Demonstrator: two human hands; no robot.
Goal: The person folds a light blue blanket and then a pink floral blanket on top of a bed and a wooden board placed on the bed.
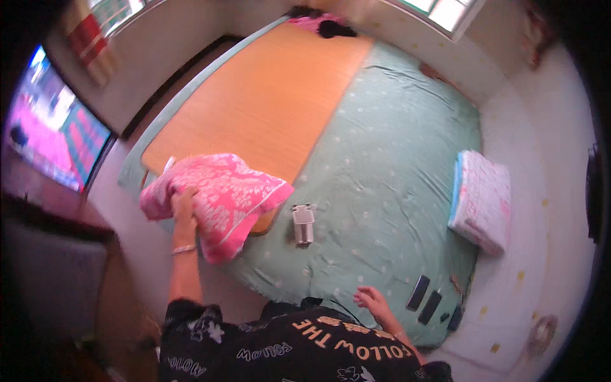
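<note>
A pink towel with a pale floral pattern (224,191) lies spread and rumpled over the near end of an orange wooden board (248,95). At the towel's left part, my left hand (185,205) has its fingers bent against the cloth; whether they grip it or press on it cannot be told. My right hand (370,298) is held near my body above the green bedsheet (382,191), fingers apart and slightly curled, with nothing in it. Between the hands, farther off, a small white and grey device or stand (303,224) rests on the sheet.
A folded pink-and-white quilt (482,200) lies at the bed's right edge. Dark phone-like objects (417,292) lie at the near right. Pink and black cloths (334,27) are at the far end. A lit screen (59,119) stands on the left, beyond the bed's edge.
</note>
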